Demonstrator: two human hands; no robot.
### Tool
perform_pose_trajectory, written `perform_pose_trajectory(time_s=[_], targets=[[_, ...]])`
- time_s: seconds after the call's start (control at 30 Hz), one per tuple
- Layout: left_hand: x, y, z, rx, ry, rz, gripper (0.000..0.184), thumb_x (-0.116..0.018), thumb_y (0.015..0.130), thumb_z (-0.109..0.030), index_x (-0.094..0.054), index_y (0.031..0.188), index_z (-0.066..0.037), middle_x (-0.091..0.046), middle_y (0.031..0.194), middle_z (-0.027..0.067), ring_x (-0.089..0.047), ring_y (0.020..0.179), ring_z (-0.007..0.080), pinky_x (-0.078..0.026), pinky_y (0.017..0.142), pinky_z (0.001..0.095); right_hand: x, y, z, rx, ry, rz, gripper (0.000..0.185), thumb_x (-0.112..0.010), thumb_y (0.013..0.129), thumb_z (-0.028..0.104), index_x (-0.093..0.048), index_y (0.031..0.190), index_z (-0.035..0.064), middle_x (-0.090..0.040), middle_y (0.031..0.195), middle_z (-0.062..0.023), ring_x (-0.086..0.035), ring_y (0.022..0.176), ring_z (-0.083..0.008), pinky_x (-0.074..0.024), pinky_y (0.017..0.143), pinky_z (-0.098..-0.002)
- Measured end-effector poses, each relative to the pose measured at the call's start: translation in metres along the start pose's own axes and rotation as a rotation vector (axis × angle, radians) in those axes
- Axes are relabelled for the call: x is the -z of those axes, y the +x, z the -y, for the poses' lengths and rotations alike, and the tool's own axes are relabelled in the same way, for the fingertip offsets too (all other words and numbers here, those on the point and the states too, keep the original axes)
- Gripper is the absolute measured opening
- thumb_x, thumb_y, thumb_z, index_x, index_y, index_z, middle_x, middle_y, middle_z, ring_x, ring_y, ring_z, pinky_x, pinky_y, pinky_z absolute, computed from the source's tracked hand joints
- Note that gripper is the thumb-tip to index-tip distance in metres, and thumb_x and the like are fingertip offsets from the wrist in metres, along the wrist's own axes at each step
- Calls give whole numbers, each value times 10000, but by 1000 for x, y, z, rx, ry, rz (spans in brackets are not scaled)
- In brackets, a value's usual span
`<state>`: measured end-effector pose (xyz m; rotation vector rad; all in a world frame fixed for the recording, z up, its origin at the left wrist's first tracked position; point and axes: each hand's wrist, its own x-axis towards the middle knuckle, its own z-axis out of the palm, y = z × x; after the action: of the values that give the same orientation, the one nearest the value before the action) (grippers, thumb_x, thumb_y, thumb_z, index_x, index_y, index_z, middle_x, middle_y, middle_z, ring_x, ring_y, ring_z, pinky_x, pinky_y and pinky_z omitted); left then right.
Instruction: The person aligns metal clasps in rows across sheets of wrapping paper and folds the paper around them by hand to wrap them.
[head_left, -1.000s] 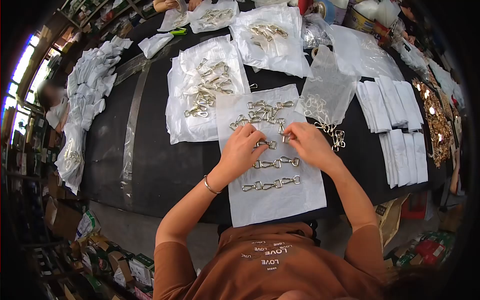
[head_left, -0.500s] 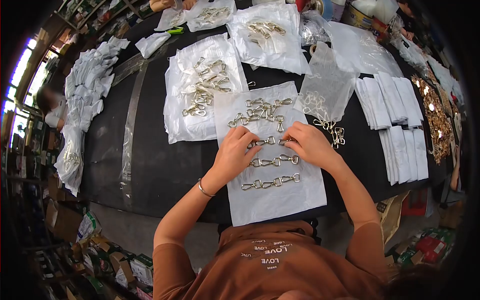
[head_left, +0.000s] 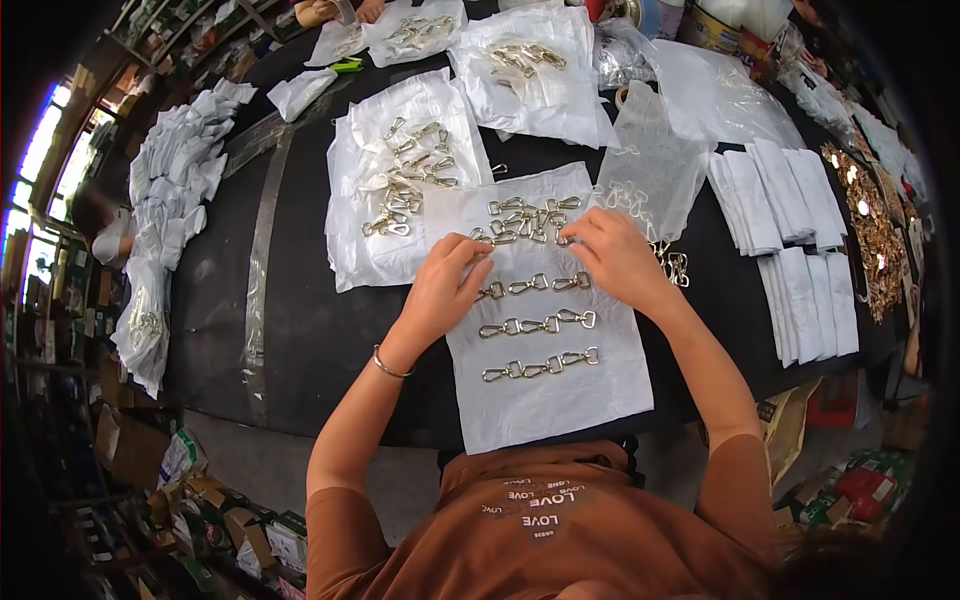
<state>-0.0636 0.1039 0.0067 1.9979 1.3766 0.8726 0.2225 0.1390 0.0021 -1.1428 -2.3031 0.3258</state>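
Observation:
A white paper sheet lies in front of me. Gold-toned snap hooks form three short rows on it: a front row, a middle row and a back row. Behind them is a loose cluster of snap hooks. My left hand is at the cluster's left edge, its index fingertip by a snap hook, thumb and finger slightly apart. My right hand is at the right edge, fingertips pinched on a snap hook that they partly hide.
More snap hooks lie on a white bag stack behind left and another stack farther back. Right are a translucent bag, loose hooks and folded white bags. A pile of white bags lies left. Another person's hands show at the far edge.
Both hands have moved away from me, from the back row to the loose cluster. The back row's end snap hooks, held before, now lie released on the sheet.

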Motion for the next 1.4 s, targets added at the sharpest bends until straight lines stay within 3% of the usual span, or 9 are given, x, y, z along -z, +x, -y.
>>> perform_pose_trajectory(time_s=[0.17,0.3,0.47,0.67,0.73,0.9,1.07,1.23,1.4], targets=[[-1,8,5,-175,77,-31,173,-694,950,-118,-730,1101,-43,-624,1014,80,-592,869,260,-511,827,365,13,2,-13,-14,-330,-217,110,-669,953,134,-709,1040,80,-630,1025,-43,-625,907,-290,-473,872,-399],[-7,22,-2,-285,194,15,209,-677,974,-110,-742,1164,-52,-618,1018,71,-587,886,235,-499,817,327,4,3,-47,-317,-509,-112,78,-670,951,131,-676,987,62,-642,982,-57,-621,837,-298,-480,811,-408],[-37,42,-11,-400,175,93,179,-697,963,-176,-775,1093,-81,-609,954,80,-588,864,284,-515,823,365,15,6,-51,-293,-271,-105,84,-665,951,122,-641,946,41,-645,914,-71,-606,755,-306,-478,737,-405],[-43,53,-23,-276,81,53,296,-713,964,-236,-748,1224,-100,-624,979,80,-602,868,259,-514,803,349,32,-5,-32,-195,-168,-218,72,-656,947,98,-636,952,28,-647,877,-77,-595,711,-308,-474,693,-406],[-44,44,-48,-137,-238,120,361,-694,967,-182,-703,1322,-112,-640,1035,55,-570,838,196,-496,762,303,50,-14,10,-157,-105,-204,55,-648,945,85,-637,951,31,-650,886,-80,-596,717,-315,-474,694,-414],[-46,22,-62,-33,-510,235,527,-663,940,-76,-620,1464,-122,-660,1128,34,-515,789,115,-457,690,241,59,-53,83,118,98,315,32,-638,943,79,-666,958,82,-661,954,-62,-619,812,-285,-478,754,-382],[-29,-22,-64,9,-371,333,657,-593,862,56,-563,1502,-91,-635,1292,96,-513,769,154,-458,665,266,72,-57,108,239,266,398,29,-681,944,115,-698,965,106,-674,973,-32,-607,809,-247,-454,769,-335],[-9,-87,-70,39,-341,182,676,-573,855,101,-532,1515,-38,-567,1389,79,-491,720,122,-429,635,237,67,5,45,-217,265,-21,81,-663,937,106,-678,917,29,-662,863,-43,-546,694,-204,-449,657,-332],[-8,-118,-65,187,-433,114,718,-604,852,116,-505,1544,-47,-553,1435,93,-471,697,93,-425,621,225,21,34,-3,-343,-36,75,143,-664,942,164,-684,902,28,-670,850,-62,-582,703,-246,-473,670,-368]])
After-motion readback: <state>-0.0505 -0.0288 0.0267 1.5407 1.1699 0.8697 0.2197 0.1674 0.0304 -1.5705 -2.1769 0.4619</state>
